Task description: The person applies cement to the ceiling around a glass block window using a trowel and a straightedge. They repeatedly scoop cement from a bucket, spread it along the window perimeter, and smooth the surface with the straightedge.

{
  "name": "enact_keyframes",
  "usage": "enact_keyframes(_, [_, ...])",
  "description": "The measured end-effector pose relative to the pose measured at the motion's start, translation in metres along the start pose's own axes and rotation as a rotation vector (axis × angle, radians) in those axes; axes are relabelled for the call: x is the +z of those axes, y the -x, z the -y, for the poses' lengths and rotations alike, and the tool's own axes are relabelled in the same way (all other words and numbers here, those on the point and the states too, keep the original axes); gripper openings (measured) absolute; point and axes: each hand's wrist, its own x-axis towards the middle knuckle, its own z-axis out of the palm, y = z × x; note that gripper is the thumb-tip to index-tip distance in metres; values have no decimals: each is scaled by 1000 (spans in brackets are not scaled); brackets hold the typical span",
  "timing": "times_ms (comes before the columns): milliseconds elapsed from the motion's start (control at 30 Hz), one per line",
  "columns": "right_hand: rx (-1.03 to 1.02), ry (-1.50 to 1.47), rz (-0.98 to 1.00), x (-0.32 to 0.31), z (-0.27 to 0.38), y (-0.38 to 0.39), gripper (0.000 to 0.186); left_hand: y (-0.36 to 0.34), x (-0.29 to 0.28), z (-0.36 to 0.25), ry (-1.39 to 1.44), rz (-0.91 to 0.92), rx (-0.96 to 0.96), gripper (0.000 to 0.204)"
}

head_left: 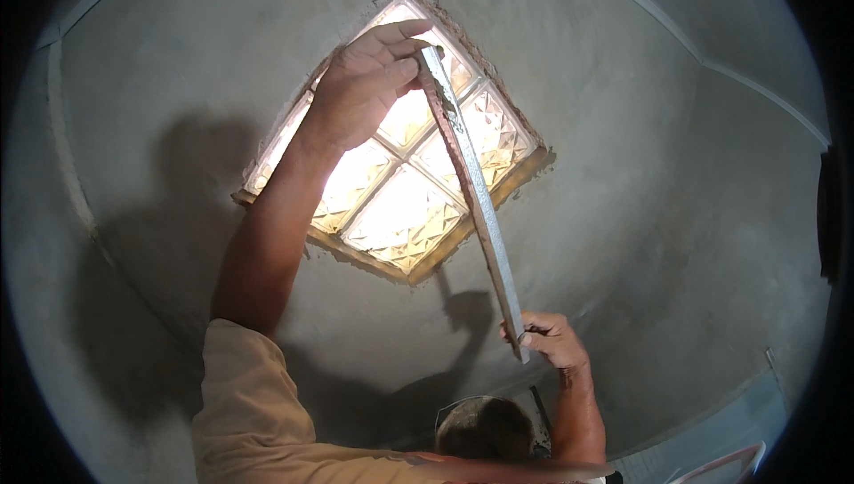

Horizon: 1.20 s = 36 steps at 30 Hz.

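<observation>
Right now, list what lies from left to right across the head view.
Shadow on the plaster wall → left hand → long straightedge → right hand → pale object at the lower right corner.

A grey plastered wall (623, 128) is being seen carrying a glass-block window (400, 208) set into it, rough mortar edging the frame; a long metal straightedge (471, 190) is being pressed against it.

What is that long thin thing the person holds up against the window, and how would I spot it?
Start at the bright glass-block window set in the grey plastered wall. A long, narrow, flat straightedge crosses its right half on a slant, with the left hand at its upper end and the right hand at its lower end. It is the only dark, mortar-smeared bar against the glowing glass.
</observation>
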Motion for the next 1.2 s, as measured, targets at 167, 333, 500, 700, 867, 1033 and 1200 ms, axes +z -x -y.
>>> enact_keyframes(167, [40, 409, -489, -23, 68, -23, 41, -38, 23, -63, -1097, -131, -27, 31])
enact_keyframes(333, [-486, 1089, -789, -70, 102, -106, 38, -84, -10, -96, -1297, -17, 181, 31])
enact_keyframes(500, [-740, 1268, -905, -104, 128, -155, 36, -106, -14, -92, -1479, -15, 215, 28])
enact_keyframes(700, [-884, 1312, -972, -112, 120, -197, 36, -112, -43, -85, -1756, 125, 440, 34])
enact_keyframes(867, [-838, 1276, -1016, -131, 115, -207, 40, -120, -47, -86, -1888, 157, 539, 33])
enact_keyframes(1033, [-856, 1263, -1007, -121, 115, -210, 47, -105, -20, -79, -1761, -68, 206, 33])
enact_keyframes(1200, [-750, 858, -769, -125, 125, -194, 43, -107, -33, -81, -1825, 103, 391, 31])
